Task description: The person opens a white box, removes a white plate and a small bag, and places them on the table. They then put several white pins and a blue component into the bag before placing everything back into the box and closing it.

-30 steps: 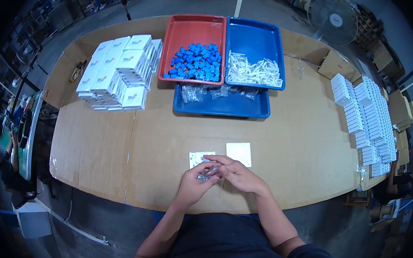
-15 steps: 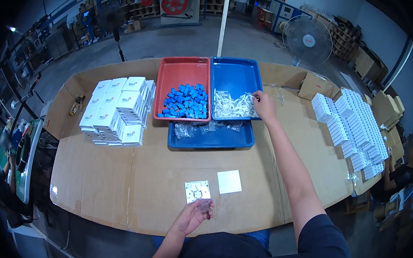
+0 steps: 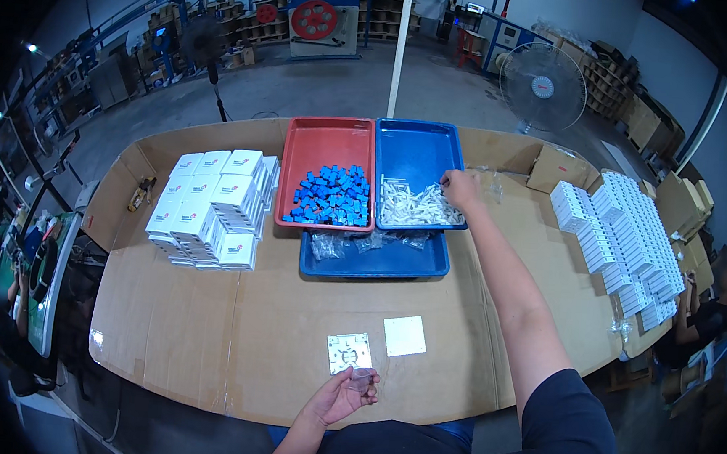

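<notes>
My left hand point(image 3: 341, 398) is at the near table edge, fingers curled round a small clear plastic bag point(image 3: 360, 380). Just beyond it lies a white square plate point(image 3: 348, 354) with moulded fittings showing, and to the right of that a plain white square cover point(image 3: 405, 336). My right arm stretches forward to the blue tray point(image 3: 420, 147). There my right hand point(image 3: 462, 192) hovers over the right side of a heap of small white parts point(image 3: 415, 205), with fingertips drawn together. What is between those fingers is too small to tell.
A red tray point(image 3: 330, 144) with blue connector pieces point(image 3: 332, 195) adjoins the blue one. Below them, a second blue tray point(image 3: 369, 267) holds clear bags. White boxes point(image 3: 209, 203) are stacked left, more white units point(image 3: 620, 236) right. Cardboard walls point(image 3: 252, 130) edge the table.
The whole view has tilted upward slightly. My right hand has shifted a little farther and leftward over the white parts. My left hand keeps hold of the bag.
</notes>
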A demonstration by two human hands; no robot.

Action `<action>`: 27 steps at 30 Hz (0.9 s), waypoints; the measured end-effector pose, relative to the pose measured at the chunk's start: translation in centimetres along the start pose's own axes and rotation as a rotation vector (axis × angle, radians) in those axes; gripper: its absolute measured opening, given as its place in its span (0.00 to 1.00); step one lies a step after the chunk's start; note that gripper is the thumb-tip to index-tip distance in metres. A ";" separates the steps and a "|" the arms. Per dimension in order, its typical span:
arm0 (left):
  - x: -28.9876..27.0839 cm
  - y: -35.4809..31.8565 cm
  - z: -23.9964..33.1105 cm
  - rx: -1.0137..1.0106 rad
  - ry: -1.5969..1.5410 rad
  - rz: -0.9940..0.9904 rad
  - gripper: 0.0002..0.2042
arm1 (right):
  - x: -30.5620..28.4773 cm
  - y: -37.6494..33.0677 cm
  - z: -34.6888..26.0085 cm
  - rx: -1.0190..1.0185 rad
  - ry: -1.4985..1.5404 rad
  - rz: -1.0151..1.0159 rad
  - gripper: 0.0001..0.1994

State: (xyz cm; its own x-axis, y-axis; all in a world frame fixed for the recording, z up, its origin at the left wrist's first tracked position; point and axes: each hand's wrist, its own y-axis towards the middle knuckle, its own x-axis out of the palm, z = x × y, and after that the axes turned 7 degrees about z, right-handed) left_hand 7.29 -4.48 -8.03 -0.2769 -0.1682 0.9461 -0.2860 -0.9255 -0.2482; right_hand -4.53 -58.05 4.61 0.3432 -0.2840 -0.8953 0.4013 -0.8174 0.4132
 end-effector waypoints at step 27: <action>0.6 1.4 -0.6 0.015 0.007 -0.085 0.26 | -10.2 -33.8 -14.0 0.522 1.499 -0.533 0.09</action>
State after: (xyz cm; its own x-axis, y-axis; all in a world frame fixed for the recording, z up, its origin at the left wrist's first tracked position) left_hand 6.22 -5.70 -7.95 -0.2587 -0.0860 0.9621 -0.2951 -0.9414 -0.1634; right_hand -9.70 -20.53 2.06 0.8472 0.5068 0.1595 0.5312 -0.8137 -0.2359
